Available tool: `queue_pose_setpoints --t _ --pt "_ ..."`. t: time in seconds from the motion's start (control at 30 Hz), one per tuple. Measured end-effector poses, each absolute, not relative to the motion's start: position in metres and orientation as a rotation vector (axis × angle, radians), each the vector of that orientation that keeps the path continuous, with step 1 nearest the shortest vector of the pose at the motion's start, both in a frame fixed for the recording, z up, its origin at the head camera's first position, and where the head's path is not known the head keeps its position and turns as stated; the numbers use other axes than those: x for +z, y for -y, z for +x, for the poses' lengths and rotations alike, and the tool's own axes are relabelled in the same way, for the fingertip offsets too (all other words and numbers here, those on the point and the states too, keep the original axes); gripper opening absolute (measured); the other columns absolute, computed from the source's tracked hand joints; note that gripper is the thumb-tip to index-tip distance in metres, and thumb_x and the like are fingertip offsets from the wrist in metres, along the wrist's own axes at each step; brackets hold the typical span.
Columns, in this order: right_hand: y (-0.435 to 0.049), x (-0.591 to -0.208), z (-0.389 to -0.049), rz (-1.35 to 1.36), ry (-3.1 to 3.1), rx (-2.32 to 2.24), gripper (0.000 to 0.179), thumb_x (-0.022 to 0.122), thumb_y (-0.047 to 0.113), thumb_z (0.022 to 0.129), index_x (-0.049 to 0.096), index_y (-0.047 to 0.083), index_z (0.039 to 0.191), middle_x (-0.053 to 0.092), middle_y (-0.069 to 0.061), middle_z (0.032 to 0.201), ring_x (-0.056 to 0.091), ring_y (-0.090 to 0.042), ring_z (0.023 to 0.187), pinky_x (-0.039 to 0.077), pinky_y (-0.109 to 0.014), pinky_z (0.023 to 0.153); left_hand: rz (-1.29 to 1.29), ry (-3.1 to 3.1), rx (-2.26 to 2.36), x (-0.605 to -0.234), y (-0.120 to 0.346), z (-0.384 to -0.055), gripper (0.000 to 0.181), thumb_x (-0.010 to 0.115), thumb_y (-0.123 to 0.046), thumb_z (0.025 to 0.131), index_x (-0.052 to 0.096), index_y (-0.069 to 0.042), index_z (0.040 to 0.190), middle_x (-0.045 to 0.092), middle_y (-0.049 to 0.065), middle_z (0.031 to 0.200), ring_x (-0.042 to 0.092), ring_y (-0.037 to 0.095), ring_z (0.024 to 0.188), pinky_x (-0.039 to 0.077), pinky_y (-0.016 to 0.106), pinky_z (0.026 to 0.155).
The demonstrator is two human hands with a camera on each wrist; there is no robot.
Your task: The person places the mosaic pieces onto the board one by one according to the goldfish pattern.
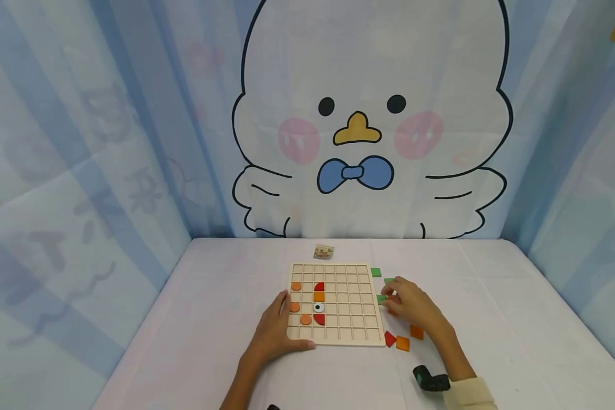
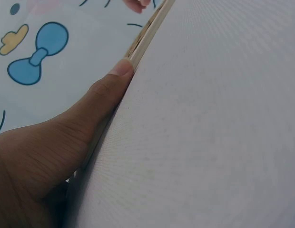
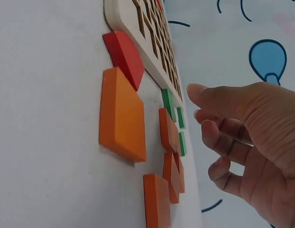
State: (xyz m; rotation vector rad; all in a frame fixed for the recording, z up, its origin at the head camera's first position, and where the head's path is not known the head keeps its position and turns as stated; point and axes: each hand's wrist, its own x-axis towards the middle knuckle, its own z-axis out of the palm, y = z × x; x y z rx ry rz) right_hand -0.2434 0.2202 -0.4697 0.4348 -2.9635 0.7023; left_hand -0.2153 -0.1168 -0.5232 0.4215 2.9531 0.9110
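Observation:
A pale wooden grid board point(image 1: 352, 329) lies on the table. On its left part sit several pieces: orange discs point(image 1: 306, 320), red rounded pieces point(image 1: 319, 320), an orange square point(image 1: 319, 296) and a white eye piece point(image 1: 319, 307). My left hand point(image 1: 274, 336) spans the board's near left corner, its thumb straight along the near edge and its fingers against the left side. Beyond the board's right edge my right hand point(image 1: 412, 302) hovers over loose green pieces point(image 1: 382, 299), thumb and fingers loosely bent. The right wrist view shows nothing between that hand's thumb point(image 3: 197, 92) and fingers.
To the right of the board lie a red piece point(image 1: 390, 339) and loose orange squares point(image 1: 402, 343). A small patterned card point(image 1: 323, 251) sits behind the board. Near the right sleeve is a black object point(image 1: 430, 380). Printed curtains point(image 1: 369, 210) hang behind the table.

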Motion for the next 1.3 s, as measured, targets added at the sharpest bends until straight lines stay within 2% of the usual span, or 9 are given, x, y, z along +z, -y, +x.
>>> queue_pose_setpoints --t 0.43,0.7,0.97,1.3 --pt "-0.236 -0.476 -0.244 0.288 3.049 0.609 0.016 0.073 0.016 0.088 0.071 0.007 0.102 0.062 -0.006 0.099 0.053 -0.017 0.08 0.056 -0.038 0.079 0.418 -2.948 0.899 -0.524 0.117 -0.216 0.134 0.075 -0.077 0.06 0.019 0.0 0.155 0.017 0.017 0.161 0.027 0.036 0.145 0.032 0.053 0.115" --pt "-0.238 -0.477 -0.246 0.268 3.062 0.569 0.016 0.073 0.015 0.087 0.071 0.007 0.101 0.061 -0.005 0.096 0.051 -0.016 0.076 0.052 -0.03 0.069 0.409 -2.949 0.895 -0.523 0.116 -0.215 0.134 0.075 -0.077 0.06 0.019 -0.001 0.155 0.017 0.016 0.162 0.027 0.036 0.145 0.031 0.053 0.115" --pt "-0.237 -0.479 -0.251 0.3 3.086 0.588 0.022 0.077 0.016 0.084 0.071 0.006 0.103 0.061 -0.004 0.097 0.052 -0.015 0.078 0.055 -0.031 0.074 0.41 -2.953 0.895 -0.522 0.117 -0.216 0.133 0.075 -0.076 0.06 0.019 -0.001 0.155 0.018 0.016 0.161 0.027 0.036 0.145 0.031 0.053 0.115" --pt "-0.236 -0.479 -0.251 0.316 3.109 0.532 0.022 0.075 0.019 0.086 0.067 0.006 0.101 0.056 -0.003 0.093 0.051 -0.014 0.076 0.051 -0.029 0.071 0.413 -2.948 0.901 -0.52 0.116 -0.215 0.133 0.076 -0.075 0.06 0.019 0.0 0.155 0.018 0.017 0.161 0.028 0.036 0.145 0.031 0.053 0.115"
